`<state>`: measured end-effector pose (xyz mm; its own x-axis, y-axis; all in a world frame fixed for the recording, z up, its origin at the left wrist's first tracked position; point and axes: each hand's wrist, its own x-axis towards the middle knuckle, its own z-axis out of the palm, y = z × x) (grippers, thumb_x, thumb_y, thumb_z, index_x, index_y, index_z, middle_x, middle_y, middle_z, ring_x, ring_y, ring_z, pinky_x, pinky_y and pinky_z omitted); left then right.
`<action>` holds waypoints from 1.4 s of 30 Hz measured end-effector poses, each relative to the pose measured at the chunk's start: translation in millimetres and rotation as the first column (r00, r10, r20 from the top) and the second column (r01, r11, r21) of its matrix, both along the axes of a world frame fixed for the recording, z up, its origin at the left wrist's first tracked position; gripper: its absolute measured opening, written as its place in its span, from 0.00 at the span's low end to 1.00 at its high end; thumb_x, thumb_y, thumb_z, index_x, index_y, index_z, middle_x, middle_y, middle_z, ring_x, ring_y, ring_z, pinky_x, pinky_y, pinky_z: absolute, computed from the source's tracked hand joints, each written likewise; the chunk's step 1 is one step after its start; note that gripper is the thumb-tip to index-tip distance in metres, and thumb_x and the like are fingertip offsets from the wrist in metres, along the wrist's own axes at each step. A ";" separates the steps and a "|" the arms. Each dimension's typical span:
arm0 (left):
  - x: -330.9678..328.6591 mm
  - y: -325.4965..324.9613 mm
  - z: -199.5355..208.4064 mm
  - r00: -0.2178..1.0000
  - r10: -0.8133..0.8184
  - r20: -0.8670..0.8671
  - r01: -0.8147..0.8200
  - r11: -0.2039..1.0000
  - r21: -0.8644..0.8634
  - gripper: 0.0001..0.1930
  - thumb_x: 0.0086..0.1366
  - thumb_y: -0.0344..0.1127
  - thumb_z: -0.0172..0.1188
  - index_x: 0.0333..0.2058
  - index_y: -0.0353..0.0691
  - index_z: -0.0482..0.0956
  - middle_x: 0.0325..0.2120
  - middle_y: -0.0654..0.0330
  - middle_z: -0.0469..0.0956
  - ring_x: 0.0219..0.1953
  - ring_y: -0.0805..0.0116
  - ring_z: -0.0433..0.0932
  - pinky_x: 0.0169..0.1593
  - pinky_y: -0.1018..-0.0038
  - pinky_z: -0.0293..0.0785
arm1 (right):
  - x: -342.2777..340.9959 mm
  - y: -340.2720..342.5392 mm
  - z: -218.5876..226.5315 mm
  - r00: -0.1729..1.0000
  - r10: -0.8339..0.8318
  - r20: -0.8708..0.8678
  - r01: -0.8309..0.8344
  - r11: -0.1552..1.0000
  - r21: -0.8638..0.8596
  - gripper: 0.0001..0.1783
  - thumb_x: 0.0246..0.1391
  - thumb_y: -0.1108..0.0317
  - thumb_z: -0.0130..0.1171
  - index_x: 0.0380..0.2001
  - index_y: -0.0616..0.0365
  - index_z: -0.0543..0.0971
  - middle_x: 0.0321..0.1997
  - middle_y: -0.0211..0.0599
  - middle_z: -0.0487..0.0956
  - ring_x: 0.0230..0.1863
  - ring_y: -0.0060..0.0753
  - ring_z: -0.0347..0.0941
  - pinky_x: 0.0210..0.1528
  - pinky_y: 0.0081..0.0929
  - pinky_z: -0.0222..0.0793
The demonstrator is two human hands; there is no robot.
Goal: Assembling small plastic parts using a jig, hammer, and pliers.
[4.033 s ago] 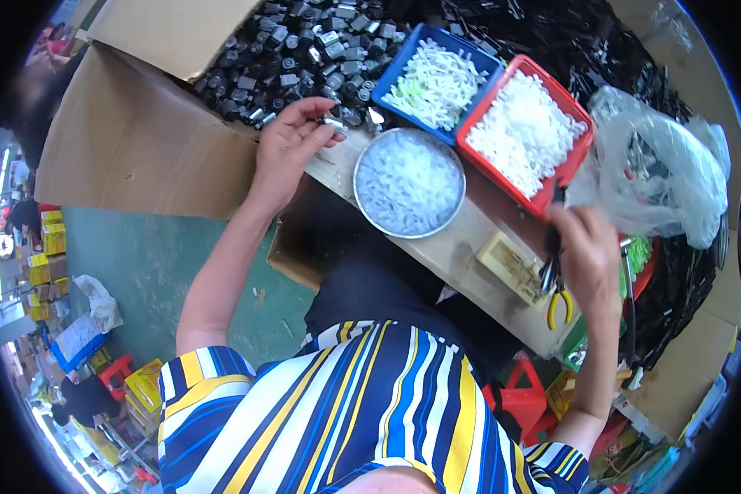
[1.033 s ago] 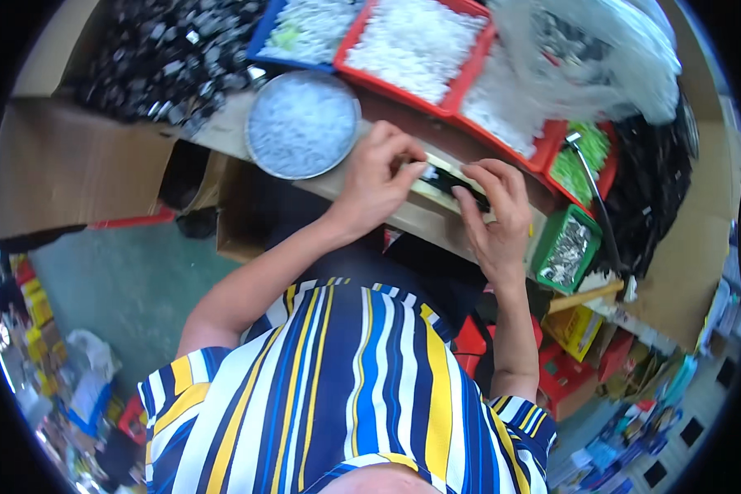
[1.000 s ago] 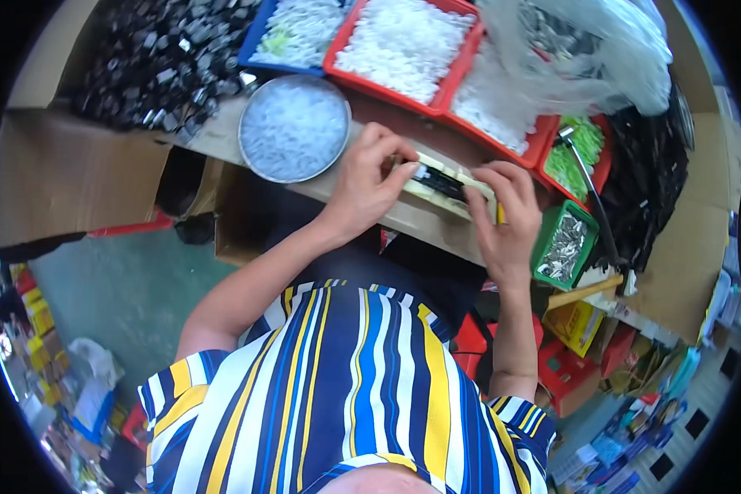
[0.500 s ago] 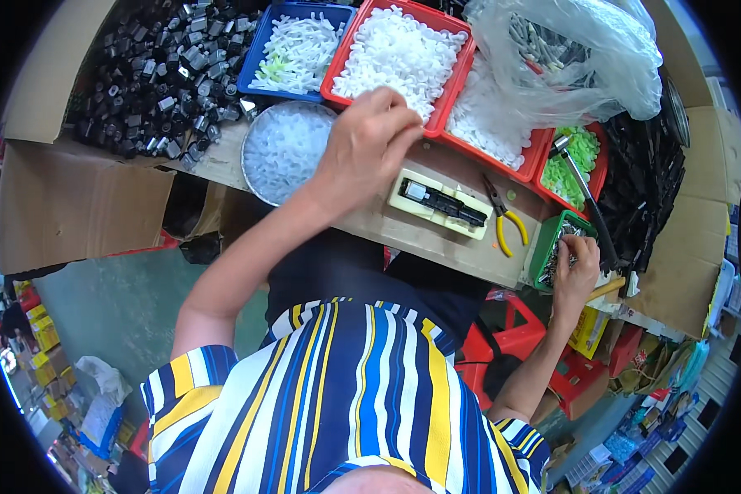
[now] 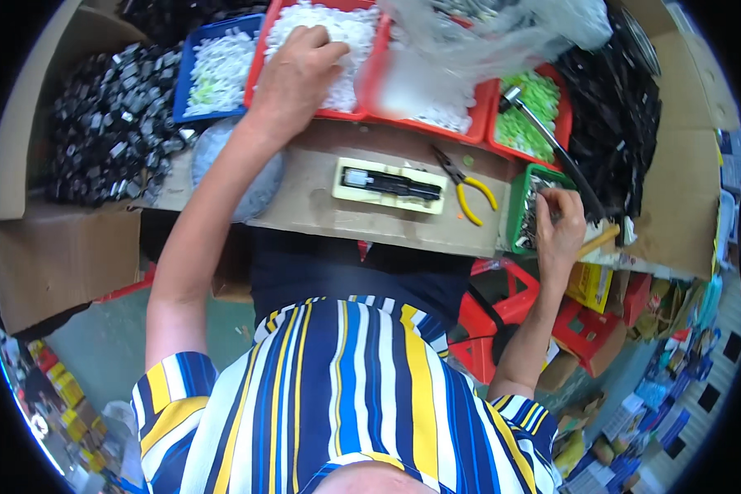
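Observation:
My left hand is over the red tray of small white plastic pieces, its fingers curled down toward them. Whatever lies between those fingertips is too small or hidden to make out. My right hand reaches into a green box of small metal parts, thumb and fingers drawn together; I cannot see what they pinch. Between the hands, a cream-coloured holder lies on the bench with a long black part in it, silvery at its left end. Yellow-handled pliers rest beside it.
A blue tray and a bowl of translucent pieces stand at left, near piled black parts. A hammer leans across the red tray of green pieces. Clear plastic bag covers part of the back; black strips lie at right.
My left hand has moved from the near edge of the red tray farther in over the white pieces. My right hand remains in the green box. The whole view has shifted.

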<state>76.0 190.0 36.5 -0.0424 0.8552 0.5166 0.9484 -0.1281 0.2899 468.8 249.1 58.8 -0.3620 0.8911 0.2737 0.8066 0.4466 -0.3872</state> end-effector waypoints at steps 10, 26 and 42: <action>2.7 3.2 9.9 0.993 0.005 -0.119 -0.012 0.998 -0.062 0.09 0.58 0.28 0.64 0.38 0.34 0.81 0.35 0.55 0.75 0.42 0.56 0.76 0.45 0.65 0.73 | 2.4 6.0 -6.4 0.998 0.062 0.005 -0.062 0.997 0.034 0.03 0.50 0.77 0.63 0.30 0.62 0.79 0.30 0.42 0.77 0.34 0.44 0.75 0.38 0.36 0.69; 2.7 -3.5 19.5 0.998 -0.037 0.057 0.034 0.998 0.052 0.05 0.60 0.28 0.62 0.31 0.34 0.77 0.32 0.54 0.74 0.38 0.54 0.75 0.41 0.62 0.73 | -2.3 -2.4 12.0 0.971 -0.069 -0.227 0.050 0.995 -0.088 0.04 0.52 0.78 0.61 0.33 0.66 0.80 0.29 0.37 0.80 0.32 0.24 0.76 0.40 0.24 0.71; 72.0 -59.2 16.2 -0.068 0.117 0.991 0.363 0.928 -0.085 0.06 0.66 0.29 0.63 0.40 0.34 0.80 0.28 0.65 0.80 0.26 0.82 0.76 0.28 0.87 0.70 | -142.3 -33.5 24.9 0.732 0.479 -0.485 -0.536 0.844 0.026 0.07 0.48 0.81 0.63 0.32 0.62 0.79 0.31 0.41 0.77 0.35 0.42 0.75 0.37 0.35 0.69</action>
<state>148.0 130.8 52.7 -0.1664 0.9714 -0.1694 -0.3809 0.0952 0.9197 326.5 215.6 83.7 -0.6268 0.6447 0.4376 0.1877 0.6699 -0.7183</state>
